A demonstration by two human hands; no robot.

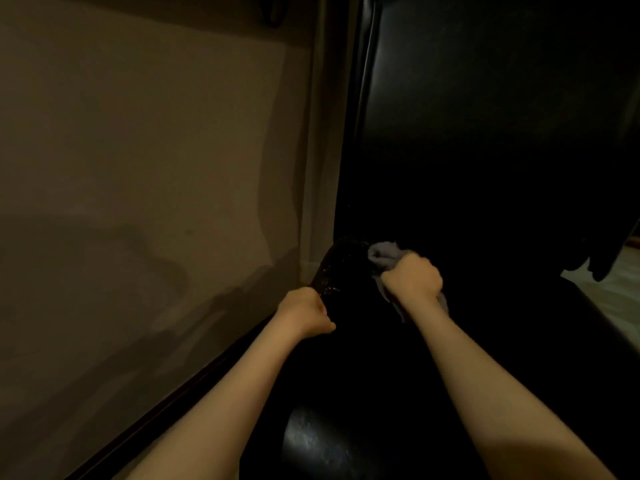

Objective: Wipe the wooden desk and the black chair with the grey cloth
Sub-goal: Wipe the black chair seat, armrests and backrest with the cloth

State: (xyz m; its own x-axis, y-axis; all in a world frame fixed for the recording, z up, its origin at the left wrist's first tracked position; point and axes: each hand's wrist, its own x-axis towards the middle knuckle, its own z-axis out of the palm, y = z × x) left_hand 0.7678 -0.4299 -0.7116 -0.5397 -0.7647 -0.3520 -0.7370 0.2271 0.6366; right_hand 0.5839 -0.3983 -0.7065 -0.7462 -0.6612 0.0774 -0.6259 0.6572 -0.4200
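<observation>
- Black glossy leather chair point(485, 133) is filling the right half of the head view, its tall backrest rising upright and its seat lying in deep shadow below.
- Grey crumpled fabric cloth point(382, 255) is lying bunched on the chair near the foot of the backrest, beside the rounded left armrest.
- The right hand point(412, 277) is gripping that cloth in a closed fist, fingers wrapped tight round it. 1 fold is showing above the knuckles and another is trailing below the wrist. The fist is pressing the cloth down against the dark upholstery.
- The left hand point(304, 311) is sitting at the left edge of the armrest with its fingers curled and its thumb pointing right. It is touching the armrest, but the shadow is hiding whether the fingers are clasping the edge or merely resting closed against it; I cannot tell.
- Both bare forearms are reaching in from the bottom edge.
- Beige plain wall point(138, 133) is occupying the left half, with soft shadows falling across it.
- A pale strip of floor point(616, 299) is showing at the right edge, beyond the chair.
</observation>
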